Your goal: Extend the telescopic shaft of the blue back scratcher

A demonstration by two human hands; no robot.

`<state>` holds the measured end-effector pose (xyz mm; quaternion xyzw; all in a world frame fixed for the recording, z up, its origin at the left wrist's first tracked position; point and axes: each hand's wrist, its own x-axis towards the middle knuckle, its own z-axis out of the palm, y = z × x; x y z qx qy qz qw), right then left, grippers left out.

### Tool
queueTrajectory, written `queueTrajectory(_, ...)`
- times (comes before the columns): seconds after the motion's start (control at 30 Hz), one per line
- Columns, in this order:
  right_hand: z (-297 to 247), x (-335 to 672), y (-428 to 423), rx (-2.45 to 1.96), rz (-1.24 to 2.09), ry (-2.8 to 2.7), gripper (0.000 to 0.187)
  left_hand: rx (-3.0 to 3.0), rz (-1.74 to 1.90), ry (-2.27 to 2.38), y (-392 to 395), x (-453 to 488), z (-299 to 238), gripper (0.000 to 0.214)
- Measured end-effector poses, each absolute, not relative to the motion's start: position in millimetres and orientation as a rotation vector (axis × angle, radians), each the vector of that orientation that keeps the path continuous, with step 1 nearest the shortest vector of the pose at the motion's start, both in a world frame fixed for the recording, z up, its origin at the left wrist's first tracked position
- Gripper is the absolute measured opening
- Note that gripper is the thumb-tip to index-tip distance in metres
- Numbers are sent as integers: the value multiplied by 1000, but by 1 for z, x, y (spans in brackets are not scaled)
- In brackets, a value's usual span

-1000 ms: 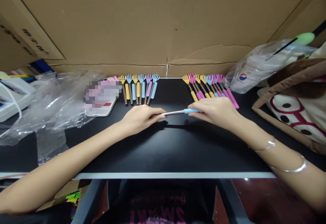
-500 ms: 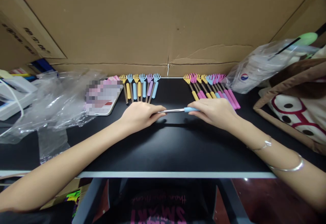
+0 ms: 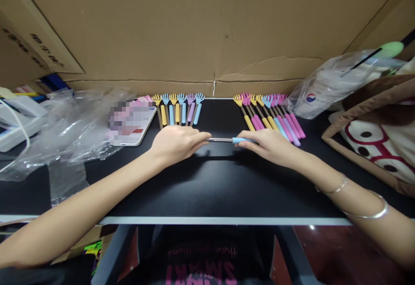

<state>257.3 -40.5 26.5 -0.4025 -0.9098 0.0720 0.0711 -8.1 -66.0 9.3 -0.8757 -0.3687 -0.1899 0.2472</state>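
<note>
Between my hands, level above the black table, is a back scratcher (image 3: 220, 139) with a thin metal rod and a light blue grip. My left hand (image 3: 178, 146) is closed on the rod end. Its claw head is not visible. My right hand (image 3: 266, 145) pinches the blue grip and hides most of it. Behind my left hand lies a row of back scratchers (image 3: 177, 108) in yellow, blue and purple, their lower ends partly covered by the hand. Another row of back scratchers (image 3: 270, 114), in yellow, pink, blue and purple, lies beyond my right hand.
A phone (image 3: 134, 125) and crumpled clear plastic bags (image 3: 74, 129) lie on the left. To the right are a bagged drink cup (image 3: 319, 97) and a brown-trimmed cloth bag (image 3: 372, 142). A cardboard wall (image 3: 201, 30) stands behind the table (image 3: 207, 190).
Both hands have shifted slightly, and the back scratcher has gone from a slight tilt to nearly level. Both hands still grip it; the rows and surroundings look the same.
</note>
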Motion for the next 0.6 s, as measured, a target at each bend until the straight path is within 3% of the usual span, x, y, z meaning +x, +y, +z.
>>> queueTrajectory(0.13, 31, 258, -40, -1090, 700, -2753, 47, -2353, -503, -893, -69, -6, 12, 26)
queueTrajectory(0.23, 32, 258, -40, -1054, 816, -2736, 48, -2317, -473, -866, -71, -4, 15, 24)
queueTrajectory(0.6, 28, 256, -42, -1152, 357, -2849, 37, -2575, -235, -1189, -68, -5, 10, 33)
